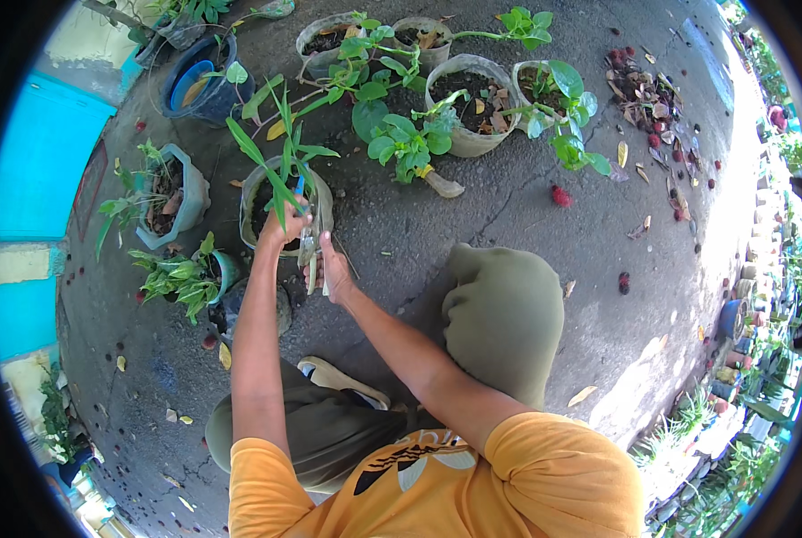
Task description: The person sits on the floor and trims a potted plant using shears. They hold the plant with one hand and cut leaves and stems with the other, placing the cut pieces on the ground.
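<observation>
My left hand (286, 226) is closed at the near rim of a round pale pot (325, 208). A slim blue piece (299, 185) sticks up out of its fingers; I cannot make out its kind. A plant with long narrow green leaves (280, 175) rises from this pot, some leaves passing close by the left hand. Just to the right and nearer, my right hand (333, 271) is closed around pale stalks (312, 269) that hang below the fingers in front of the pot. Where the two hands come together, the fingers partly hide what lies between them.
Several potted leafy plants (408, 139) and a wide pale pot (472, 134) stand beyond my hands. To the left are a grey-blue planter (190, 193) and a dark bucket (195, 103). Dry leaves (647, 103) and red fruits (560, 195) litter the pavement. My right knee (508, 314) is bent nearby.
</observation>
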